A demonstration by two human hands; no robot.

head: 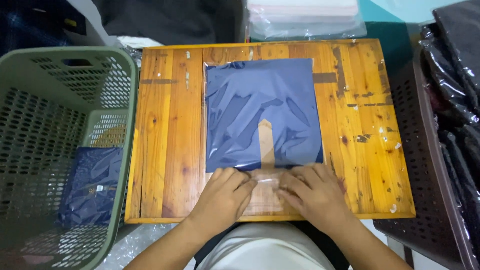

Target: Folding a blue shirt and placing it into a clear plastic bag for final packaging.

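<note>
So you've got both hands flat on the near end of the clear plastic bag (262, 117), the one with the folded navy garment (250, 100) inside. Your left hand (223, 194) and right hand (314, 192) sit side by side, fingertips nearly meeting over the empty flap (265, 179) of the bag, palms down and pressing, not clamped around anything. The garment lies just past your fingertips on the wooden board (170, 125), stretching away from you.

What I'd watch: that flap looks slippery and a bit bunched under your fingers, so if one hand pushes harder than the other I reckon the fold goes crooked or traps air, and the film already shows wrinkles over the cloth. The garment could also creep away from you inside the bag if you drag instead of press.

Off past your left hand there's the green basket (30, 75) with another bagged navy piece (92, 185) in it, and past your right hand a dark crate (425, 175) with black bagged items (457, 75)
</note>
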